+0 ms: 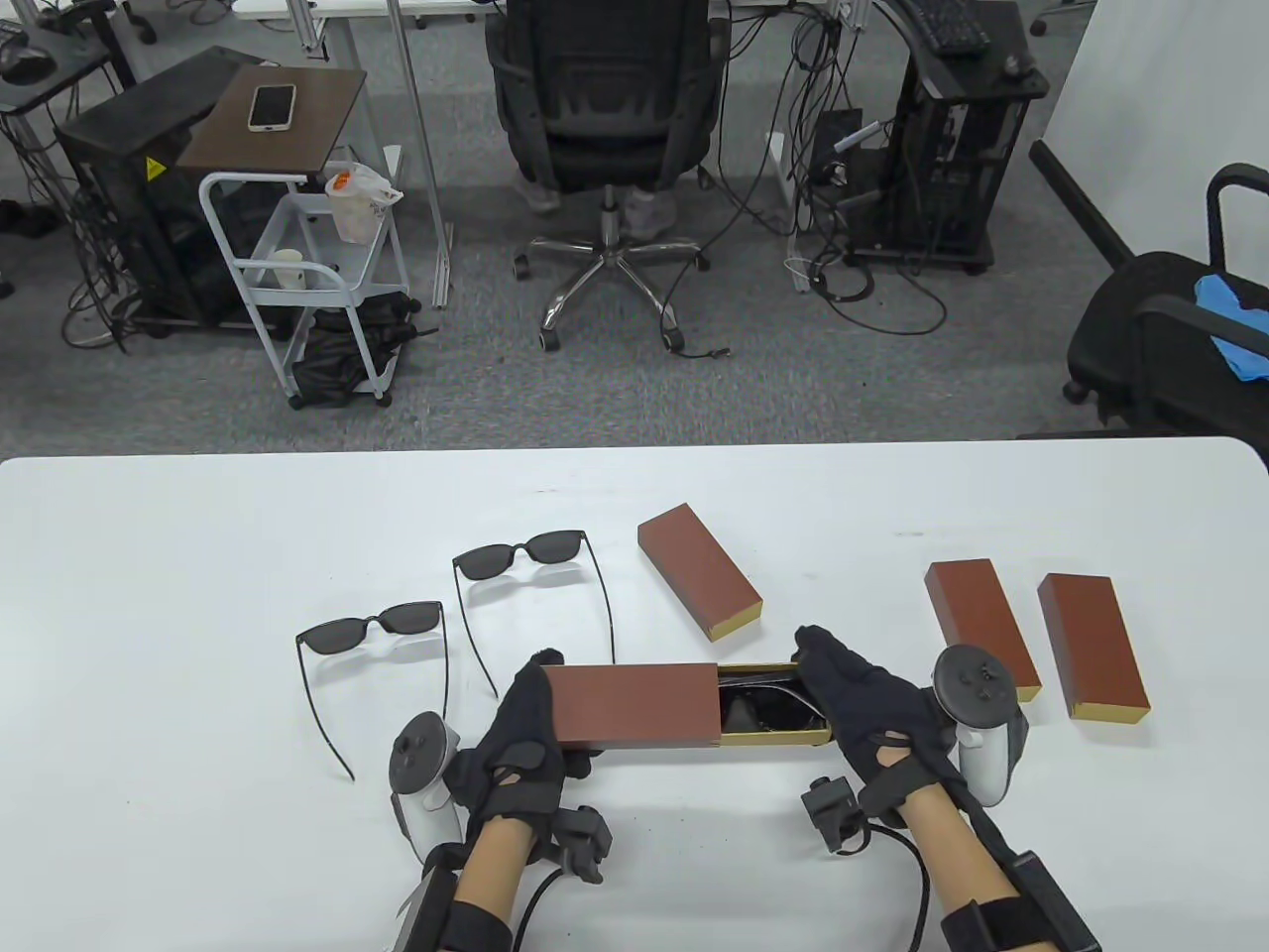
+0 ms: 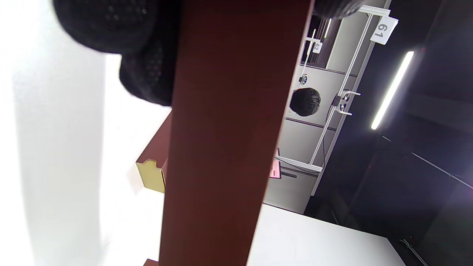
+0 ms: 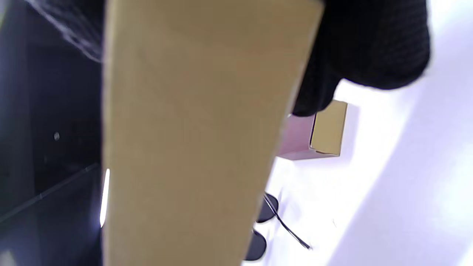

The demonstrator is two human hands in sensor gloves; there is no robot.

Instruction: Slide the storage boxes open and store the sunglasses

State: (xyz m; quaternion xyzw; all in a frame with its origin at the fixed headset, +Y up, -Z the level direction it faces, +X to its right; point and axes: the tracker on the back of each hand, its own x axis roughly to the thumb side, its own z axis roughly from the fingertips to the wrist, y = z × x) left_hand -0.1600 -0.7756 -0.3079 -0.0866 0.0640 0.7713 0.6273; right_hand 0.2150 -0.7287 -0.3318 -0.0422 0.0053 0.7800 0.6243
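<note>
- While both forearms reach in from the near edge of the white worktop (image 1: pixel 198 516), the hands meet on one storage box lying crosswise just in front of the person.
- The left hand (image 1: pixel 525 729) grips the brown sleeve (image 1: pixel 634 702) at its left end, fingers curled over the far edge; the white tracker (image 1: pixel 421 783) sits on the back of the hand, turned outward to the left.
- The right hand (image 1: pixel 863 709) holds the gold inner tray (image 1: pixel 778 734) at its right end, index finger stretched along the far rim and the palm covering the end; its tracker (image 1: pixel 977 719) faces outward to the right.
- That tray stands pulled partly out of the sleeve to the right, and a folded pair of dark sunglasses (image 1: pixel 768 706) lies inside the exposed part.
- In the left wrist view the sleeve fills the middle of the frame with gloved fingers at the top; in the right wrist view the gold tray does the same.
- Two more pairs of sunglasses rest open on the worktop: a left pair (image 1: pixel 372 630) and a farther pair (image 1: pixel 520 555) just beyond the left hand.
- One closed box (image 1: pixel 699 570) lies at an angle just beyond the held box.
- Two further closed boxes lie side by side to the right: a nearer one (image 1: pixel 981 625), beside the right tracker, and an outer one (image 1: pixel 1091 645).
</note>
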